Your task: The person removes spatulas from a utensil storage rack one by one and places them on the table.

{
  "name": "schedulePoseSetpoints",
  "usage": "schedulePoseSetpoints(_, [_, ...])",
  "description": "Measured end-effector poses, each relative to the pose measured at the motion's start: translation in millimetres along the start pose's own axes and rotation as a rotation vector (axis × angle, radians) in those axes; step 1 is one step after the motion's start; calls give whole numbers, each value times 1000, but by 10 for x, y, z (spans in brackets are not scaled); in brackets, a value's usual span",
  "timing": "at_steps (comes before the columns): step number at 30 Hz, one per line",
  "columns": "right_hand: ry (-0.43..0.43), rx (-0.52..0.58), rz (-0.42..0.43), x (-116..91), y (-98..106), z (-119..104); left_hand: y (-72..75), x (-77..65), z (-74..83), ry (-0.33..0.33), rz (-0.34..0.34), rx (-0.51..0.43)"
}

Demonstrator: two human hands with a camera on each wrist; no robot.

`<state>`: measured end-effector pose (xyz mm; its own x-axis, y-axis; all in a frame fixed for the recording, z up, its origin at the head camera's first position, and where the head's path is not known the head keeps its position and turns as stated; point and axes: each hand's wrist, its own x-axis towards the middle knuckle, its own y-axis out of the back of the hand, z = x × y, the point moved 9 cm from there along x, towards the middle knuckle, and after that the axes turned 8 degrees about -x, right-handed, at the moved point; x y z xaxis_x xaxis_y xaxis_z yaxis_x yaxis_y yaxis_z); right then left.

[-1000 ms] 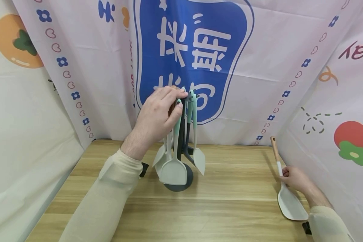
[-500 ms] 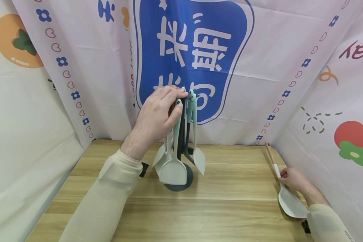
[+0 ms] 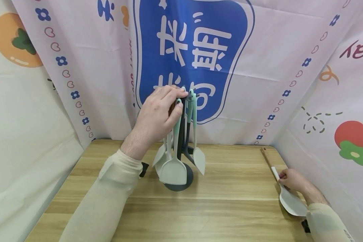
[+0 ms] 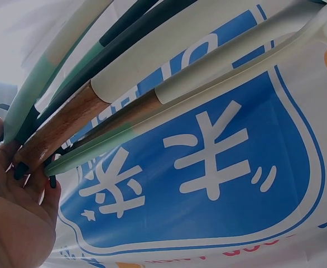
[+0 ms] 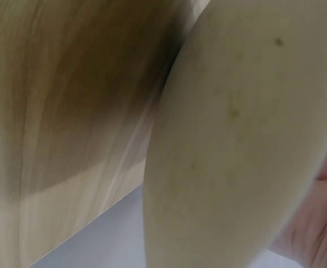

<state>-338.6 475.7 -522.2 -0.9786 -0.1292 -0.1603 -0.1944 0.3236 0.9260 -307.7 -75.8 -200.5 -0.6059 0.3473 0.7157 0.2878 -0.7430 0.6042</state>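
Note:
My left hand (image 3: 157, 112) grips the top of a dark utensil stand (image 3: 189, 177), its fingers curled around the ring where the handles hang. On the stand hang several utensils, among them a pale spatula with a mint handle (image 3: 173, 171) at the front and another pale spatula (image 3: 199, 159) at the right. Two wooden-handled ones show beside my fingers in the left wrist view, the nearer with a brown handle (image 4: 63, 125). At the table's right side, my right hand (image 3: 294, 181) pinches the white neck of a wooden-handled spatula (image 3: 291, 203). Its pale blade (image 5: 230, 139) fills much of the right wrist view.
The wood-grain table (image 3: 224, 208) ends at the back against a printed cloth (image 3: 245, 111). More cloth walls rise at the left (image 3: 27, 134) and at the right (image 3: 329, 141), the latter close to my right hand.
The spatula in my right hand has tilted down, its wooden handle end swinging left and lower toward the table. My left hand and the stand have stayed put.

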Motion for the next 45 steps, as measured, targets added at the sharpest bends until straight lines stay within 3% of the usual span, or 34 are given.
schedulePoseSetpoints(4, [44, -34, 79, 125, 25, 180, -3, 6, 15, -4, -3, 9])
schedulePoseSetpoints(7, [58, -35, 151, 183, 110, 195, -7, 13, 18, -7, -3, 11])
schedulePoseSetpoints(19, [33, -33, 246, 114, 517, -798, 5, 15, 18, -6, 5, 6])
schedulePoseSetpoints(45, [168, 107, 437, 93, 711, -2097, -7, 5, 10, 0, 8, 5])
